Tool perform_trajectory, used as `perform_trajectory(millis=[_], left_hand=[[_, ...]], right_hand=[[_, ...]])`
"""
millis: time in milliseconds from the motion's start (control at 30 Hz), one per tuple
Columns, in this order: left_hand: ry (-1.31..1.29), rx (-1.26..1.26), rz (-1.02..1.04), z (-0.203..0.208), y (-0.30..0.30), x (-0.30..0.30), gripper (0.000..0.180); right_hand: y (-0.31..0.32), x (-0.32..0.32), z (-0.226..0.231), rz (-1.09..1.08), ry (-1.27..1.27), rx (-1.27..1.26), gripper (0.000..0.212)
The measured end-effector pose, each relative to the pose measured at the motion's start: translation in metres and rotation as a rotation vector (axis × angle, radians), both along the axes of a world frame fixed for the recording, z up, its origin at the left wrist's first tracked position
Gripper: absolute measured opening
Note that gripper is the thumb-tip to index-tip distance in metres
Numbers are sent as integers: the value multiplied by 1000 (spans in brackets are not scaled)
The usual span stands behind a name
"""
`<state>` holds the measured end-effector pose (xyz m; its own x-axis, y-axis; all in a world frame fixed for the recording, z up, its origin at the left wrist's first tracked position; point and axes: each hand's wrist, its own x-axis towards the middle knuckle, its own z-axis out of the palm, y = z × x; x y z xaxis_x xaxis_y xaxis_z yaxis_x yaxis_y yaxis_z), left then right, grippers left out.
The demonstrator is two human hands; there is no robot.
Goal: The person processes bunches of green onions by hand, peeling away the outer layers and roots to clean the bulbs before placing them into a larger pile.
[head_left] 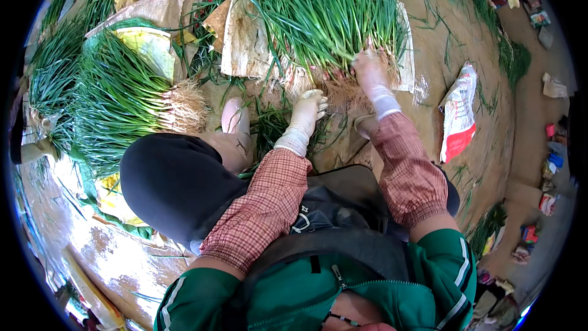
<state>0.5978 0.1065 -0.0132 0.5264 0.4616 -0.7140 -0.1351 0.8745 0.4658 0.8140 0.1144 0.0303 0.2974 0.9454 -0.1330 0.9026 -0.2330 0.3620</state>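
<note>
A big heap of spring onions (324,15), green tops pointing away and pinkish bulbs with pale roots toward me, lies on sacking ahead. My right hand (370,73), in a pale glove, is closed at the heap's root end on a spring onion, whose light green stalk shows by the fingertips. Nearer me and to the left, my left hand (308,112), also gloved, hangs just below the roots with its fingers curled in. Whatever it may hold is hidden. Checked sleeve covers reach up both forearms.
A second pile of spring onions (116,95) lies at the left, roots facing right. A white and red sack (459,113) rests on the floor at right. Loose leaves (269,129) are scattered between my feet. Bags and bundles line the far right.
</note>
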Motion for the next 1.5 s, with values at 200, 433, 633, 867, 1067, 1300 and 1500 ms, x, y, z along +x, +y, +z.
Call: perform_trajectory(millis=[200, 433, 633, 867, 1067, 1300, 1500], left_hand=[[75, 18, 224, -84, 21, -2, 26], [171, 101, 278, -104, 14, 36, 37], [169, 71, 333, -88, 17, 60, 44], [262, -109, 222, -75, 35, 47, 24], [86, -86, 219, -67, 42, -4, 18], [-17, -352, 344, -98, 57, -41, 21], [134, -97, 367, -92, 63, -78, 15]], right_hand=[[-15, -18, 54, -106, 831, 593, 25], [-48, -10, 14, -443, 465, -77, 29], [-52, -12, 61, -597, 884, 442, 30], [-33, -60, 50, -554, 1216, 138, 32], [-9, -99, 15, -257, 1253, 54, 39], [75, -133, -58, 32, 426, -427, 37], [81, -130, -38, -282, 759, -31, 23]])
